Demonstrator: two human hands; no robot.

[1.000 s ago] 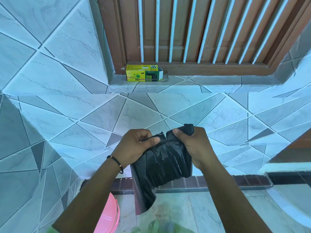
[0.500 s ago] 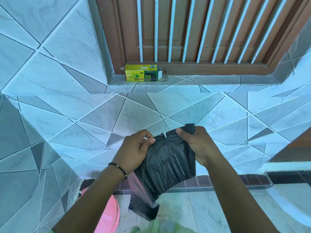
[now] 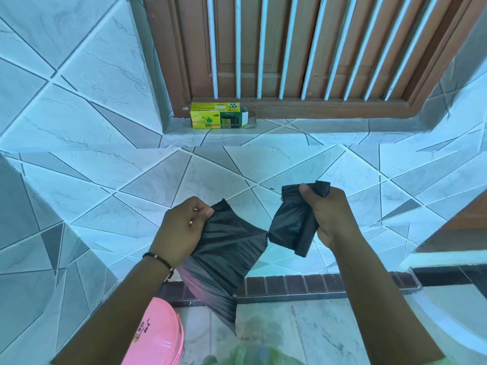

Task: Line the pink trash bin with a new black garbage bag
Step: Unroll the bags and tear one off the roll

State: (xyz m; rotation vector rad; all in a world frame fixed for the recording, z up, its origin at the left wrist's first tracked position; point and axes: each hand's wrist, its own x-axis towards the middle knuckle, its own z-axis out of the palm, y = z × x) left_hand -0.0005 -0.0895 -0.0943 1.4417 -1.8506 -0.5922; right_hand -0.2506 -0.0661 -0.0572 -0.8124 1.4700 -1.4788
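Yellow box [image 3: 218, 115]: "eco bin" printed on front.

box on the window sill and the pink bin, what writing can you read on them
"eco" and "bin": front of the yellow-green box on the sill.
Small print along the box's top strip: too small to read.
Dark marks on the pink bin: too blurred to read.

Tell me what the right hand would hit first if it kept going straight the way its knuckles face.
Probably the tiled wall. The right hand, gripping the folded black bags, faces up and forward, and nothing shows between them; depth is unclear from this single view.
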